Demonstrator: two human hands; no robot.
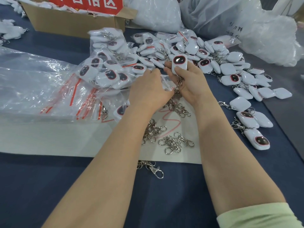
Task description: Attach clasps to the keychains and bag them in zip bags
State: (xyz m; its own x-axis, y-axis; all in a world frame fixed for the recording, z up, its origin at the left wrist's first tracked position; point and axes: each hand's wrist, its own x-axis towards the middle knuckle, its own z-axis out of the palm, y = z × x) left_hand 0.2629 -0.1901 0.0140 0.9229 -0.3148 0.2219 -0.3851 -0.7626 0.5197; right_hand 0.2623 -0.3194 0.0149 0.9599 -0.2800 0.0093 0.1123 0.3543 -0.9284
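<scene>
On the left part of the white sheet (49, 137) lies a stack of empty zip bags (79, 97), kept close, I judge, for quick picking. Over the sheet's far edge the left hand (148, 91) pinches one clear zip bag (165, 80), probably readying its mouth. Beside it the right hand (190, 84) grips a white keychain (179, 63), thumb on its body, its clasp (180, 82) hanging towards the bag. Loose clasps (174, 142) lie on the sheet's near right part. Right of the sheet sprawls the pile of keychains (230, 68). The sheet rests on a dark blue counter (49, 186); beyond the sheet stand a cardboard box (70, 22) and pale plastic sacks (213, 15)
</scene>
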